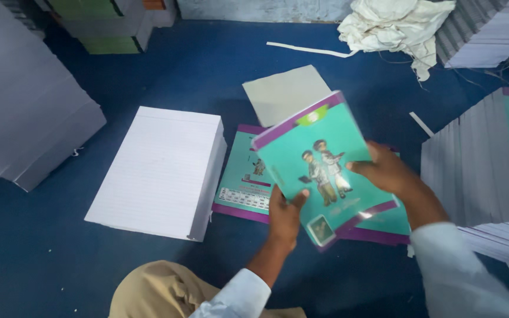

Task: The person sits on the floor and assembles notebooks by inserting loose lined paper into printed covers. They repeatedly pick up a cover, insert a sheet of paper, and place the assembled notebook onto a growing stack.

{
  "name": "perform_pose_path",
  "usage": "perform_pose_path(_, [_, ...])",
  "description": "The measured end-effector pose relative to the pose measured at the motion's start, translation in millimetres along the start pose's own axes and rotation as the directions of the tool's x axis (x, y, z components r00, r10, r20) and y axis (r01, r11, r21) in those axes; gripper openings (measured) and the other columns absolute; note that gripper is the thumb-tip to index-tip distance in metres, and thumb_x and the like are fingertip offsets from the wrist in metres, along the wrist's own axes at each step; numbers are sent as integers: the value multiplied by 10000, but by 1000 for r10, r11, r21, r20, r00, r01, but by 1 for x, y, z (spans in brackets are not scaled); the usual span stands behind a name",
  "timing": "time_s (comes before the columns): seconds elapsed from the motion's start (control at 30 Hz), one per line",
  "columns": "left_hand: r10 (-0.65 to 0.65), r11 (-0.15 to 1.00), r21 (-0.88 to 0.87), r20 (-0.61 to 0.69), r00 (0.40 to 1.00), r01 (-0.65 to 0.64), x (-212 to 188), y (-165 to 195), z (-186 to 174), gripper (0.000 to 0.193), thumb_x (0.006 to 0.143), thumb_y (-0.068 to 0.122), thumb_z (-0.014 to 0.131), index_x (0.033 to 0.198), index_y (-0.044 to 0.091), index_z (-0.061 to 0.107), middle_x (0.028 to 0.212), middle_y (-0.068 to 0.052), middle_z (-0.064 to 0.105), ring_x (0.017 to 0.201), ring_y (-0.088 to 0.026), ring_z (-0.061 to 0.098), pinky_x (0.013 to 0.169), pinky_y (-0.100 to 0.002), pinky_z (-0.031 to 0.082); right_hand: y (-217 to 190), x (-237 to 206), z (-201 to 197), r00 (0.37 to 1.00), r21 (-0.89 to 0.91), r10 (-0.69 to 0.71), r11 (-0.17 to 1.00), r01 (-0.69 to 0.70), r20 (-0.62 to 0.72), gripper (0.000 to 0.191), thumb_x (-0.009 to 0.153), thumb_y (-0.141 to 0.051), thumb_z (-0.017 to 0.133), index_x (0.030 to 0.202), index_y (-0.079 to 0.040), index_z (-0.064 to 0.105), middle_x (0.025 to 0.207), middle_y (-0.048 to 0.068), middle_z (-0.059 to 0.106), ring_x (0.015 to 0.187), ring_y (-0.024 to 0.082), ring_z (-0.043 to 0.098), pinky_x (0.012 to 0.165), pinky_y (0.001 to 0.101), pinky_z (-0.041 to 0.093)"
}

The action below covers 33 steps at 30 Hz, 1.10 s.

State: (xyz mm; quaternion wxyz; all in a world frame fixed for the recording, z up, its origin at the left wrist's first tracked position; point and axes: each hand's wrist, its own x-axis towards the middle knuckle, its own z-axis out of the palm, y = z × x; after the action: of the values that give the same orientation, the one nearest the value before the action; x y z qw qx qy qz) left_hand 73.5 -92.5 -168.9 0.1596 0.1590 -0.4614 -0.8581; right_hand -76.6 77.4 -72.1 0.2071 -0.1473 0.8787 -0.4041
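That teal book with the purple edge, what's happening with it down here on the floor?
A person sitting on the blue floor holds the teal book up in both hands: the left hand grips its lower edge, the right hand its right side. Under it lie more teal covers spread flat. To the left sits a stack of white ruled pages, and a tall pile of finished books stands at the right. A grey card sheet lies behind.

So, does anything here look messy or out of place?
A little. A crumpled white cloth lies heaped on the blue floor, with thin paper strips strewn beside it. The ruled paper stack looks tidy.
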Motion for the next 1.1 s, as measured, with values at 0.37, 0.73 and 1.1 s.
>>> perform_pose_path(0.37, [-380, 899, -300, -173, 908, 319, -16, -21, -4, 466, 889, -18, 641, 1315, 157, 566, 1157, -64, 685, 949, -185, 696, 641, -302, 589, 16, 61, 38, 982, -361, 126, 930, -68, 141, 546, 783, -197, 757, 1310, -88, 667, 1234, 189, 745, 1132, 317, 720, 980, 424, 533])
perform_pose_path(0.73, [-496, 861, -303, -325, 805, 408, -2, -39, -10, 374, 904, 18, 637, 1248, 156, 590, 1112, -51, 704, 926, -200, 704, 684, -363, 593, 47, 61, 70, 996, -435, -68, 900, 35, -61, 654, 704, -258, 858, 1308, -119, 649, 1314, 149, 656, 1208, 337, 629, 1014, 445, 506])
perform_pose_path(1.1, [-488, 871, -254, -336, 806, 422, -4, -30, -2, 375, 926, 25, 615, 1277, 154, 583, 1123, -65, 695, 932, -214, 694, 729, -394, 605, 82, -32, 67, 846, -323, -5, 926, -198, -533, 806, 800, -374, 839, 1413, 53, 535, 1351, 316, 534, 1232, 446, 531, 983, 528, 466])
